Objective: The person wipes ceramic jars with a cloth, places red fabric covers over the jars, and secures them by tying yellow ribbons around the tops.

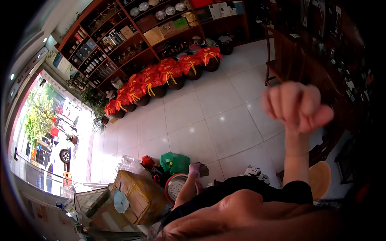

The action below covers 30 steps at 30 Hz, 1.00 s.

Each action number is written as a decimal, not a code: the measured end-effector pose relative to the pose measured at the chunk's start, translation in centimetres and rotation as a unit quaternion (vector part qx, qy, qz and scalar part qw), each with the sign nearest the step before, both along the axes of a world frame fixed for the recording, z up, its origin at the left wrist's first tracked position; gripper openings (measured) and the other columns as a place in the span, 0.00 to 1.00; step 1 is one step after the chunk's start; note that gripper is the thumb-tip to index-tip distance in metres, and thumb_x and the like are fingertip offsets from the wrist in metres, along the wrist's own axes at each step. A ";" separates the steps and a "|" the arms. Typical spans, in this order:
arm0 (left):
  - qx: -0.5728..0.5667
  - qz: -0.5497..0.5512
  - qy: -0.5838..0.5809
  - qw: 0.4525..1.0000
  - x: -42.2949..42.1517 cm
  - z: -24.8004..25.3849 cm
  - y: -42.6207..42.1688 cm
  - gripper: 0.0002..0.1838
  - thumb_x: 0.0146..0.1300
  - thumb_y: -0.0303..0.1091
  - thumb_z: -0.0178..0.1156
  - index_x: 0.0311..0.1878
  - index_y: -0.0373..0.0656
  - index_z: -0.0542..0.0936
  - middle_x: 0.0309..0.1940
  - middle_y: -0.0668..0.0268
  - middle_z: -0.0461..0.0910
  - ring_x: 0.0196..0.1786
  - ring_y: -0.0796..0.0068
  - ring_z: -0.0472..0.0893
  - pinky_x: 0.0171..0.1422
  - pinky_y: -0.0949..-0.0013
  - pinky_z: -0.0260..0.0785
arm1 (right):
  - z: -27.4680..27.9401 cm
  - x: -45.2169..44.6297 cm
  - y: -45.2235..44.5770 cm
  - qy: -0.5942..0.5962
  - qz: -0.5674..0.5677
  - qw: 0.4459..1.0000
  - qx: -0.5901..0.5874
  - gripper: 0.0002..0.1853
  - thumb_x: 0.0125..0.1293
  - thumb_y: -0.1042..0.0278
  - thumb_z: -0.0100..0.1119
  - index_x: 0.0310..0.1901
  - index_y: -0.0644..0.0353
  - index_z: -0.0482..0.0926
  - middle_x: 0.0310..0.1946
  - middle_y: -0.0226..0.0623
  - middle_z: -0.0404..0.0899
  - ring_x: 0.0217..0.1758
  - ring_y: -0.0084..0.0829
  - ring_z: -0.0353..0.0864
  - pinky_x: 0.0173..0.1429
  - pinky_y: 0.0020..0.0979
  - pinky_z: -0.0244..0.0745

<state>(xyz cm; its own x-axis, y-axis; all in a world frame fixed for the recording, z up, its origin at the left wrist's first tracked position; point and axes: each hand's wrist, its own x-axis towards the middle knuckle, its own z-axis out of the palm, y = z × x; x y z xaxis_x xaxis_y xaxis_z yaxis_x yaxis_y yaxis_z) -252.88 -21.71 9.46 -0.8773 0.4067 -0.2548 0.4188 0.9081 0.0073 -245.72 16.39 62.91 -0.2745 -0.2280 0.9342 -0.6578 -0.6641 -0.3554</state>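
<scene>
My right hand [295, 106] is raised close to the camera at the right, curled into a fist and slightly blurred. Nothing shows sticking out of it. Lower down, my left hand [194, 170] wears a pale pinkish-purple covering like a thin glove. Its fingers are closed at a greyish-brown lump [204, 170], too small to name. Below and left of that hand is a round, perforated metal pan [175, 188] with a red rim. Just beyond lies a green plastic bag [175, 162].
A taped cardboard box [138, 197] stands at lower left. Jars with red cloth covers [171, 70] line the shelving [138, 36]. A wooden chair [281, 60] and dark counter [354, 84] are at right. A round wooden stool [320, 180] is beside my right arm. White tiles [201, 112] cover the floor.
</scene>
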 end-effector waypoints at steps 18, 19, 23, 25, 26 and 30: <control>0.010 0.228 -0.169 0.959 -23.7 0.8 6.7 0.12 0.52 0.38 0.54 0.41 0.52 0.78 0.37 0.63 0.79 0.42 0.65 0.78 0.45 0.68 0.72 | -34.0 -40.6 -8.6 -0.100 -0.021 0.785 0.611 0.21 0.55 0.47 0.51 0.31 0.60 0.79 0.31 0.45 0.79 0.37 0.40 0.78 0.40 0.38 0.70; 0.016 0.241 -0.168 0.956 -25.0 0.9 6.8 0.12 0.52 0.38 0.54 0.41 0.52 0.78 0.37 0.63 0.79 0.42 0.66 0.78 0.45 0.68 0.72 | -41.5 -43.2 -6.4 -0.168 -0.055 0.730 0.660 0.27 0.54 0.40 0.50 0.30 0.63 0.78 0.31 0.46 0.79 0.35 0.42 0.78 0.40 0.39 0.70; 0.028 0.289 -0.182 0.939 -30.4 0.8 7.5 0.12 0.53 0.39 0.54 0.41 0.51 0.78 0.38 0.63 0.79 0.42 0.67 0.78 0.45 0.68 0.72 | -57.3 -30.5 9.3 -0.329 -0.224 0.517 0.758 0.32 0.55 0.37 0.49 0.31 0.67 0.77 0.29 0.46 0.78 0.34 0.42 0.78 0.41 0.39 0.71; 0.028 0.308 -0.195 0.931 -33.4 0.5 7.6 0.12 0.53 0.39 0.54 0.41 0.51 0.79 0.38 0.64 0.79 0.42 0.67 0.78 0.45 0.68 0.72 | -56.9 -25.9 13.2 -0.396 -0.243 0.465 0.754 0.31 0.55 0.38 0.49 0.32 0.67 0.76 0.30 0.46 0.77 0.35 0.41 0.77 0.41 0.39 0.71; 0.027 0.315 -0.200 0.927 -34.9 0.1 7.5 0.12 0.53 0.39 0.53 0.41 0.51 0.79 0.38 0.64 0.79 0.42 0.67 0.78 0.45 0.68 0.72 | -56.9 -26.4 13.7 -0.413 -0.247 0.454 0.750 0.31 0.55 0.38 0.49 0.32 0.67 0.76 0.31 0.46 0.77 0.35 0.41 0.77 0.41 0.38 0.70; 0.018 0.322 -0.222 0.920 -41.6 -1.9 6.8 0.12 0.54 0.39 0.53 0.41 0.50 0.79 0.39 0.64 0.79 0.43 0.68 0.78 0.45 0.68 0.72 | -56.7 -32.3 13.7 -0.459 -0.266 0.435 0.727 0.30 0.56 0.39 0.49 0.35 0.67 0.75 0.33 0.45 0.76 0.36 0.40 0.77 0.42 0.38 0.70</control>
